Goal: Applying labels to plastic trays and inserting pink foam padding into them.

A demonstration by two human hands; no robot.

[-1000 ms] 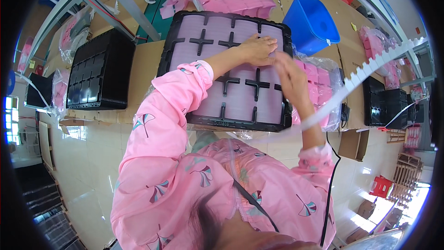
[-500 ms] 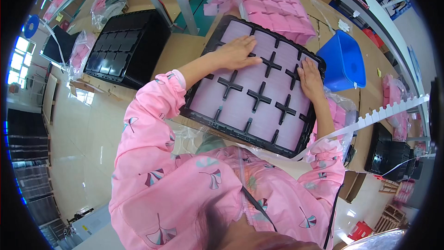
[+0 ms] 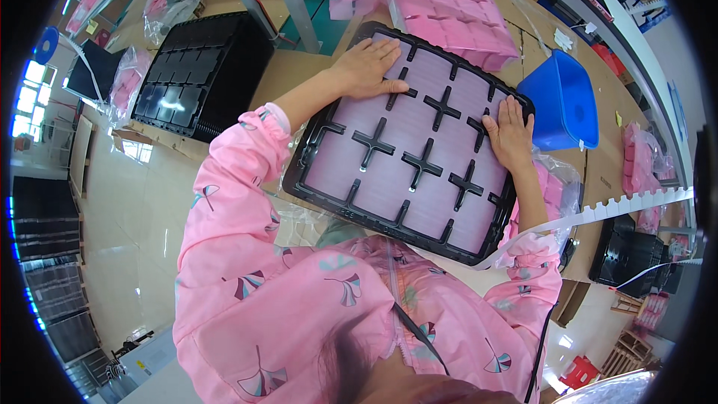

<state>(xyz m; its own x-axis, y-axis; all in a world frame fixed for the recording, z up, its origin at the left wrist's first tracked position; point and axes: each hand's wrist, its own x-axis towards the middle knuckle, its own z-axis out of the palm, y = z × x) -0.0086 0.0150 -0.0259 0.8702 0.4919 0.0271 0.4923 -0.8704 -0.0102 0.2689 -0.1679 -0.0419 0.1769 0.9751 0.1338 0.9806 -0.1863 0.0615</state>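
Observation:
In front of me lies a black plastic tray (image 3: pixel 357 188) with raised cross-shaped dividers. Pale pink foam sheets (image 3: pixel 400 135) fill its compartments. My left hand (image 3: pixel 368 69) rests flat, fingers spread, on the foam near the tray's far left corner, its thumb by a divider. Toward the far right side, my right hand (image 3: pixel 511 135) lies flat with straight fingers over the foam and the tray's edge. Neither hand grips anything.
A tall stack of black trays (image 3: pixel 213 67) stands to the left. Behind the tray is a pile of pink foam sheets (image 3: pixel 452 19). At the right stand a blue bin (image 3: pixel 557 101) and bagged pink foam (image 3: pixel 552 183). A white notched strip (image 3: pixel 613 211) crosses by my right forearm.
My left hand has slid left toward the tray's far left edge. My right hand has shifted slightly right and nearer. The tray has turned and moved a little.

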